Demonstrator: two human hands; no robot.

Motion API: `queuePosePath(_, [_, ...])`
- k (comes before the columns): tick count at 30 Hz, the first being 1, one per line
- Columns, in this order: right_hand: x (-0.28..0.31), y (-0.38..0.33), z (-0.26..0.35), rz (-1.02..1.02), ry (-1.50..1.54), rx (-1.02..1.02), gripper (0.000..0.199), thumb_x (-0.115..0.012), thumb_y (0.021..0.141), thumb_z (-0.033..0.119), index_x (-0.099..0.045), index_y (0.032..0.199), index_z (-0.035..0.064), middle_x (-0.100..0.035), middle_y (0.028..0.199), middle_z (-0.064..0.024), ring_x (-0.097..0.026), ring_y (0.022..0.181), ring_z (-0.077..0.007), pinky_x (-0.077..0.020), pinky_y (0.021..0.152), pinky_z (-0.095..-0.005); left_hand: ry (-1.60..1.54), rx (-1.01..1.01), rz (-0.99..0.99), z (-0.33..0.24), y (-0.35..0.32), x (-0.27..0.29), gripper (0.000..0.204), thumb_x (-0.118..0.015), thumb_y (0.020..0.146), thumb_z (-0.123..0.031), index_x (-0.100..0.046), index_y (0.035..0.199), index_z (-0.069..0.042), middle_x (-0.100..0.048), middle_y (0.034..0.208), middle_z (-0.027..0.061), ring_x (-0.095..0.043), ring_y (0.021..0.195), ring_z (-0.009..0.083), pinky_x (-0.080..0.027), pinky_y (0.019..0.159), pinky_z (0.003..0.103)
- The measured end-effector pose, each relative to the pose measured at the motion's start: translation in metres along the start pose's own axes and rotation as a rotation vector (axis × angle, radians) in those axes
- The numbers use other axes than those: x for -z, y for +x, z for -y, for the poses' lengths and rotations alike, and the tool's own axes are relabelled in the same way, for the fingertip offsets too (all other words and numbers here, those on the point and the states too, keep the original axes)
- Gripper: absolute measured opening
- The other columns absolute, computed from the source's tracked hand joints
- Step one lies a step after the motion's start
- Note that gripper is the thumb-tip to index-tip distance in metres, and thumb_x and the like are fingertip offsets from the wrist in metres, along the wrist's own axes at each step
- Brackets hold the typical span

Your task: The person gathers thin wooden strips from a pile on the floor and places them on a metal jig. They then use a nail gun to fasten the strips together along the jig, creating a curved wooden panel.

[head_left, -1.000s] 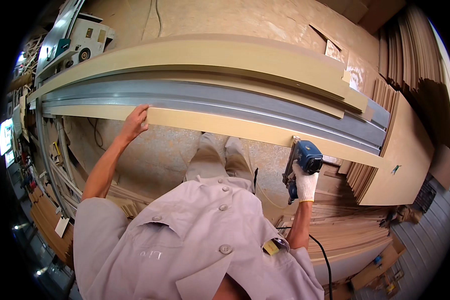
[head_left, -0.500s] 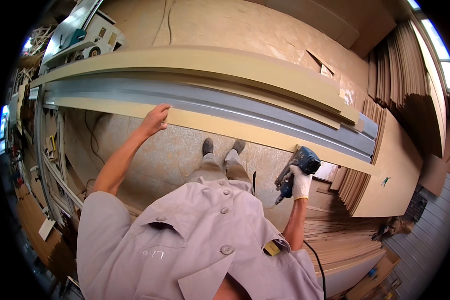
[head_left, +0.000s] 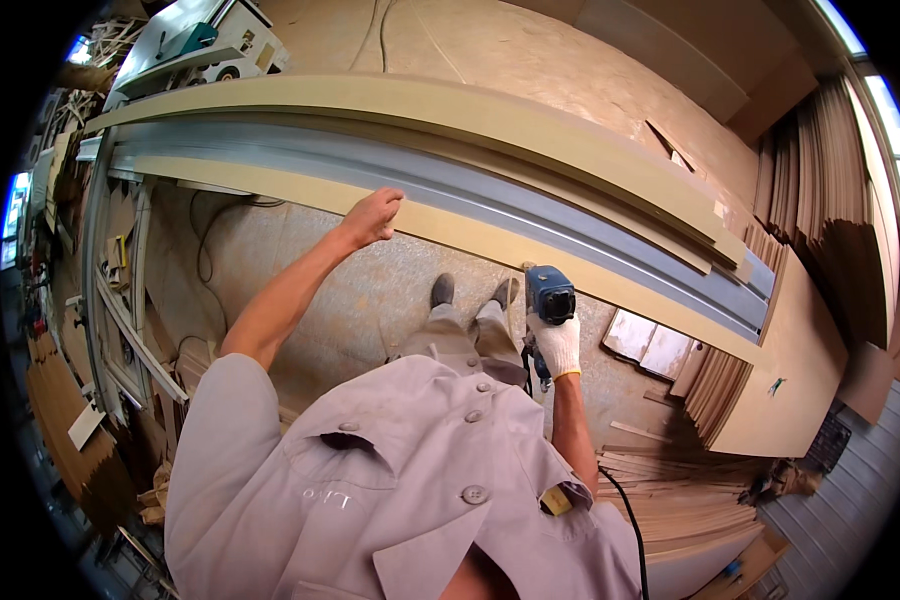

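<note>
A long pale yellow board strip [head_left: 460, 232] lies along the near side of a grey metal bench [head_left: 370, 172]. My bare left hand [head_left: 373, 215] is closed, fingers curled, at this strip's near edge. Whatever is inside those fingers, if anything, stays hidden. My right hand [head_left: 558, 343], in a white knit glove, grips a blue handheld tool shaped like a nail gun [head_left: 550, 293]. Its black-capped head is up, and its nose is at the strip's near edge; I cannot tell whether they touch.
More long yellow boards [head_left: 390, 95] lie stacked along the bench's far side. Thin brown sheets [head_left: 710, 395] are piled at the right end, more panels [head_left: 825, 190] standing behind. A white machine [head_left: 235, 45] stands far left. A black hose or cord [head_left: 630, 515] runs by my right arm.
My right hand has moved the nail gun leftward along the strip and turned it more upright. My left hand, still closed, has shifted slightly right in the picture as the view moved.
</note>
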State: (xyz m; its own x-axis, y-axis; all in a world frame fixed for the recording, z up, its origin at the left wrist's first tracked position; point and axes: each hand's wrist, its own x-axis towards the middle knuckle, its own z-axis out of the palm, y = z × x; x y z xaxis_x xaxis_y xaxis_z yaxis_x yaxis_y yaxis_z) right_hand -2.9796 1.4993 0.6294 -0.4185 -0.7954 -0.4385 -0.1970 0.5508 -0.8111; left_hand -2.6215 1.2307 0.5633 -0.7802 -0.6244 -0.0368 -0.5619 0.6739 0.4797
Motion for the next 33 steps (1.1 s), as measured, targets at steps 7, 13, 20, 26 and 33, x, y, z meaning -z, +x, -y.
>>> queuePosePath(7, [0.042, -0.01, -0.011, -0.071, 0.118, -0.223, 0.009, -0.073, 0.085, 0.008, -0.069, 0.087, -0.0003, -0.065, 0.062, -0.0076, -0.061, 0.049, -0.0167, -0.0471, 0.046, -0.0328, -0.001, -0.003, 0.021, 0.001, -0.003, 0.002, 0.028, -0.072, 0.066, -0.003, -0.059, 0.09, 0.003, -0.061, 0.129, 0.0186, -0.057, 0.12, 0.0375, -0.051, 0.099, 0.042])
queuePosePath(13, [0.071, -0.011, -0.009, -0.076, 0.222, -0.275, 0.01, -0.071, 0.085, 0.008, -0.068, 0.085, -0.0017, -0.064, 0.06, -0.0087, -0.06, 0.046, -0.018, -0.0469, 0.044, -0.034, 0.011, -0.001, 0.024, -0.003, 0.001, 0.006, 0.031, -0.073, 0.065, -0.003, -0.06, 0.093, 0.003, -0.06, 0.13, 0.0184, -0.056, 0.12, 0.0383, -0.05, 0.101, 0.043])
queuePosePath(20, [0.097, -0.013, -0.043, -0.172, 0.227, -0.238, 0.011, -0.072, 0.084, 0.009, -0.067, 0.082, -0.0012, -0.063, 0.058, -0.0078, -0.06, 0.045, -0.0168, -0.0462, 0.043, -0.0324, -0.008, 0.058, 0.07, 0.002, -0.002, 0.006, 0.025, -0.072, 0.066, -0.003, -0.053, 0.082, 0.001, -0.06, 0.131, 0.019, -0.056, 0.122, 0.0387, -0.05, 0.101, 0.044])
queuePosePath(26, [0.128, -0.014, -0.059, -0.225, 0.168, -0.226, 0.014, -0.074, 0.082, 0.013, -0.067, 0.077, 0.0014, -0.063, 0.057, -0.0052, -0.062, 0.05, -0.0153, -0.048, 0.049, -0.0337, 0.023, 0.057, 0.066, -0.002, -0.001, 0.007, 0.026, -0.072, 0.067, -0.003, -0.048, 0.077, -0.001, -0.06, 0.133, 0.0196, -0.057, 0.122, 0.0388, -0.05, 0.1, 0.044])
queuePosePath(33, [0.164, -0.019, -0.067, -0.33, 0.236, -0.238, 0.014, -0.074, 0.084, 0.01, -0.066, 0.078, 0.0002, -0.062, 0.057, -0.0056, -0.06, 0.044, -0.0166, -0.0463, 0.043, -0.0336, -0.005, 0.124, 0.09, -0.009, 0.001, 0.007, 0.027, -0.074, 0.068, -0.002, -0.048, 0.077, -0.001, -0.06, 0.134, 0.0202, -0.057, 0.124, 0.0393, -0.05, 0.1, 0.044])
